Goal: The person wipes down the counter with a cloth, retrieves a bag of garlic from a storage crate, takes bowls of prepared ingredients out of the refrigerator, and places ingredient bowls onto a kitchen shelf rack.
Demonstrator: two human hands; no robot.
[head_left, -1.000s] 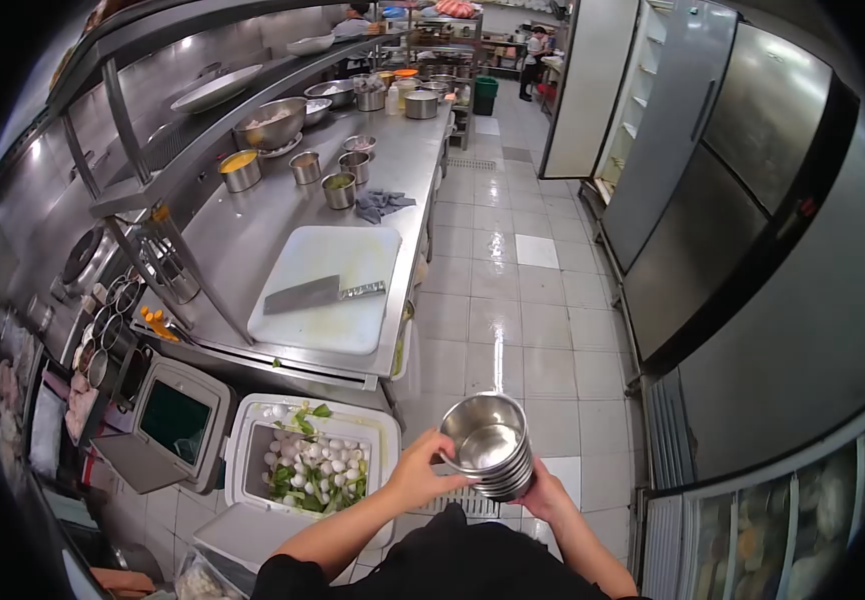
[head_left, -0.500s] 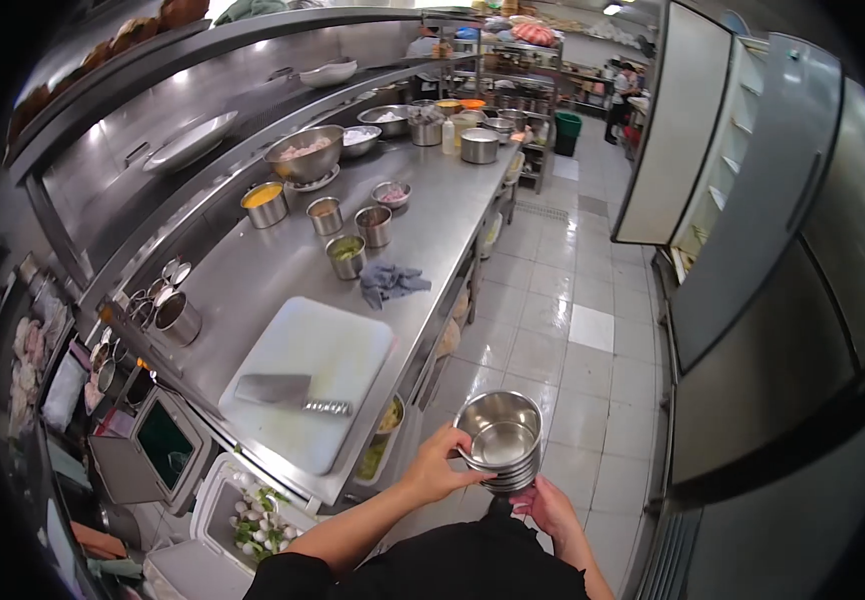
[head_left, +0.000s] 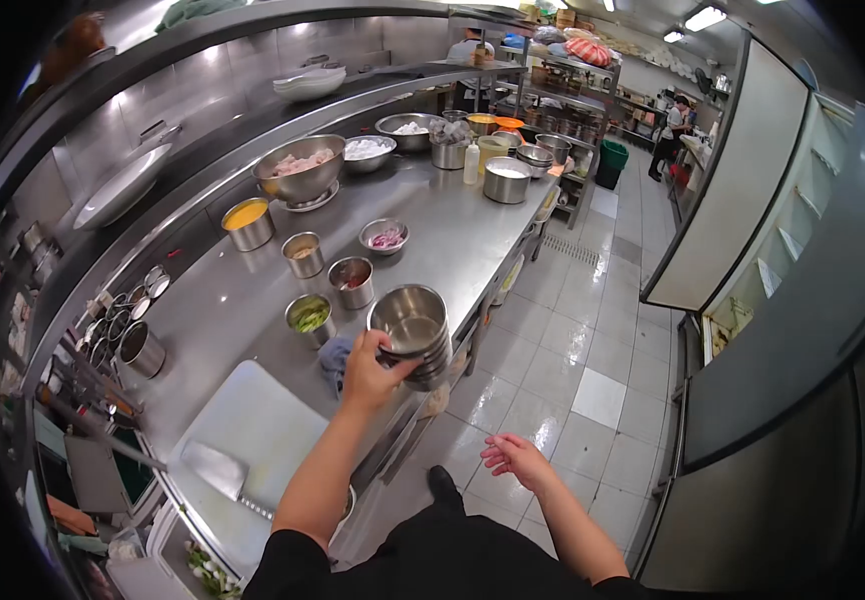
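Observation:
A stack of round steel bowls is gripped at its left side by my left hand, above the front edge of the steel counter. My right hand is off the stack, over the floor, its fingers apart and holding nothing. Just left of the stack are steel pots with green pieces and a dark red content. A grey-blue cloth lies partly hidden behind my left forearm. On the white cutting board rests a cleaver.
Bowls of meat and onion and a pot of yellow liquid stand farther back. A shelf rail runs above the counter. An open fridge door is at the right. Two people stand in the distance.
The bowl stack has moved left, from over the aisle to the counter edge, in my left hand. My right hand has let go of it. The view has shifted forward along the counter.

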